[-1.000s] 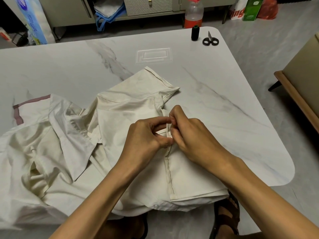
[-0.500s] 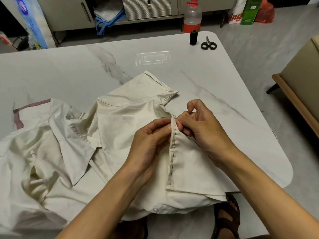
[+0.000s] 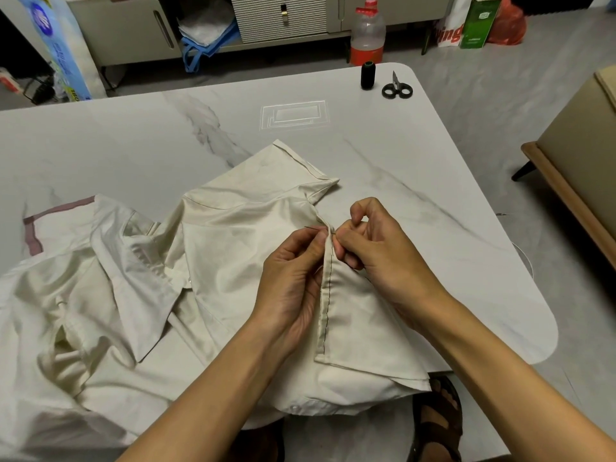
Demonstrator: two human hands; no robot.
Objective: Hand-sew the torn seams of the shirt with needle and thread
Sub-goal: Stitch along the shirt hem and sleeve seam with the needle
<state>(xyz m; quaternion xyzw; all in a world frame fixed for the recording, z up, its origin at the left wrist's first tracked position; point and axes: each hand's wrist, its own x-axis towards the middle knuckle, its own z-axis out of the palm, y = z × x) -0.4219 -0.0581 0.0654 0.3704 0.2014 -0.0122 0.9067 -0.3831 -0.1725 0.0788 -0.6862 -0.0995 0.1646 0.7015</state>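
Stitching is under way on a cream shirt point(image 3: 233, 255) spread across a pale marble worktop point(image 3: 133, 145), seen from above by the person sewing. Both hands meet at a raised seam point(image 3: 322, 321) in the middle of the view, lifted into a ridge just off the cloth.

The left hand point(image 3: 293, 281) has its grip closed on the seam's upper end, pinching the fold between thumb and fingers. The right hand point(image 3: 380, 255) has its grip closed against the other face of the fold, thumb and forefinger pinched, probably on the hidden tail of the needle point(image 3: 311, 228). Only a thin dark tip of the needle shows, poking out leftward beside the left fingertips.

A line of dark stitches point(image 3: 328, 295) runs along the seam from the hem nearest the person up to the fingers, so that stretch looks finished. A short stretch of seam remains above the hands, toward the sleeve, and by this view it appears unsewn. Knotting and trimming also seem to remain. A black thread spool point(image 3: 367, 75) and small scissors point(image 3: 396, 90) sit well apart at the far corner of the worktop.
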